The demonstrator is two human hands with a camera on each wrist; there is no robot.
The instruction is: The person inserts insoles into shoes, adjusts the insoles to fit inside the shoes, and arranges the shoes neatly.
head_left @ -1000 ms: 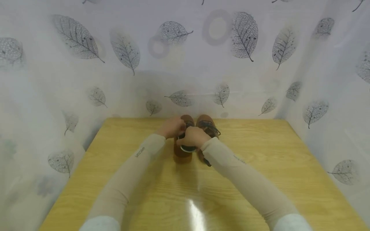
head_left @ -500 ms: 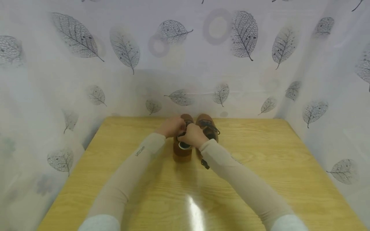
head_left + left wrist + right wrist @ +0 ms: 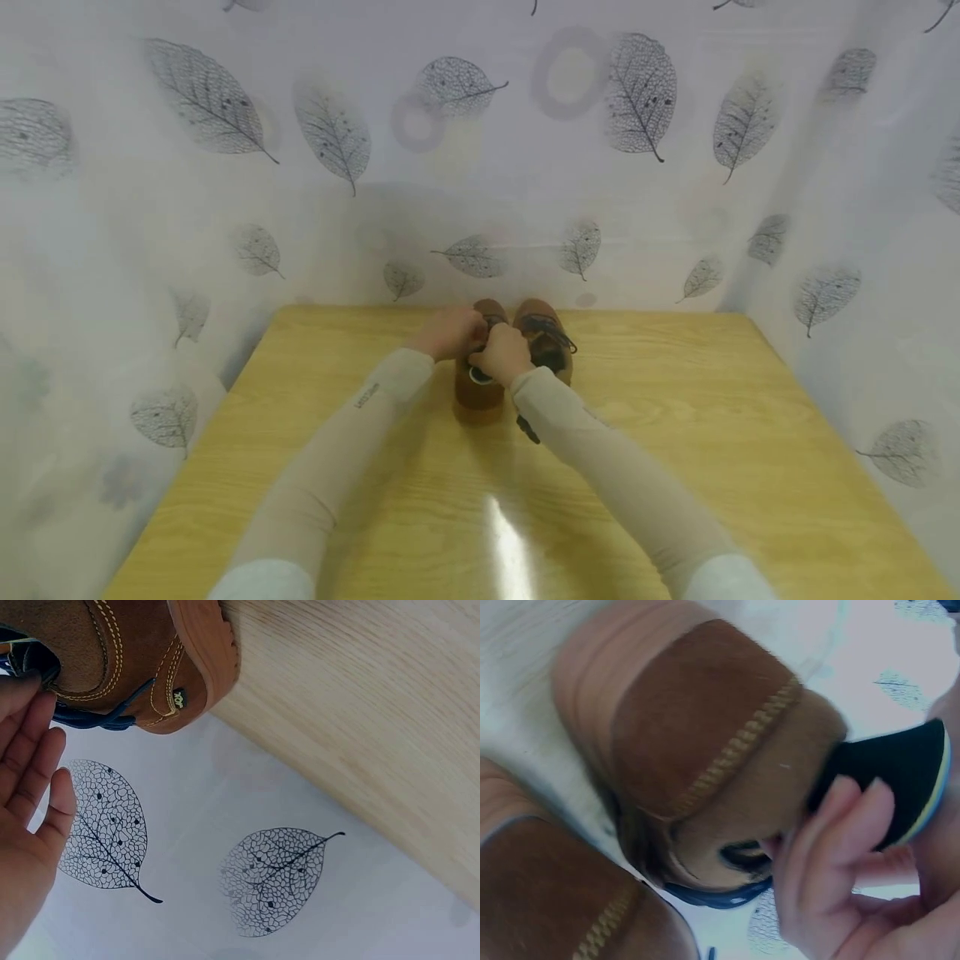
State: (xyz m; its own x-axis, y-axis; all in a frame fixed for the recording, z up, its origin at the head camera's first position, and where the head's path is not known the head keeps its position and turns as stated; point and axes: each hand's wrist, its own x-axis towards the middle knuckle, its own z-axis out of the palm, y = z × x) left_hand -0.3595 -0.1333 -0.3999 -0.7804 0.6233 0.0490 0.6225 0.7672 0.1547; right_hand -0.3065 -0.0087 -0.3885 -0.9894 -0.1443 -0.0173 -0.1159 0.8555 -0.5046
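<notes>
Two brown lace-up shoes stand side by side at the far side of the table. The left shoe [image 3: 480,402] is between my hands, its toe toward the back. A black insole [image 3: 900,769] with a yellow and blue edge sticks up out of its opening. My right hand [image 3: 506,352] holds this insole, fingers on its black face; the thumb is partly hidden. At the front of the opening my left hand [image 3: 452,332] pinches the shoe's edge with thumb and forefinger, near the dark blue laces [image 3: 97,720]. Its other fingers are loosely bent.
The other shoe [image 3: 551,333] stands just right of the worked one, its lace hanging off its right side. A pale leaf-print curtain [image 3: 487,192] rises behind and along both sides of the wooden table [image 3: 675,433].
My right hand has shifted slightly forward and left with the insole, whose end shows less from above. The left hand stays nearly in place, and both shoes stand where they were.
</notes>
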